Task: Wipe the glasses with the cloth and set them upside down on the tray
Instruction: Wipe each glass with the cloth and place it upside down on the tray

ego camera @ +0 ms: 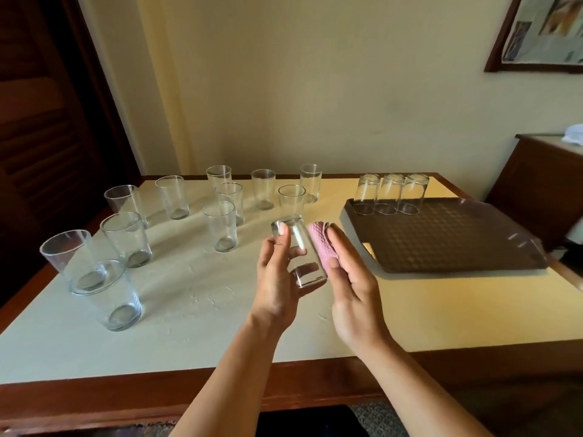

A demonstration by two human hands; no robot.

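A person's left hand (277,272) grips a clear drinking glass (298,252) above a cream-topped wooden table (195,326), thumb curled near the glass's base and fingers wrapped behind it. The glass is tilted, its thick base pointing away from the person and its open mouth toward them. The right hand (350,288) lies flat, fingers straight, pressing a folded pink textured cloth (321,247) against the right side of the glass.

Just beyond and to the right of the right hand sits a dark brown rectangular plastic tray (441,244) with a dimpled surface. Three clear glasses stand upside down in a row along the tray's far edge (391,193), close together.

To the left of and beyond the left hand, eleven more clear glasses stand upright on the table (220,225), spread apart, the nearest and largest-looking at the far left (108,294).

A dark wooden louvred door (41,121) is far left, and a framed picture (542,29) hangs on the cream wall at upper right.
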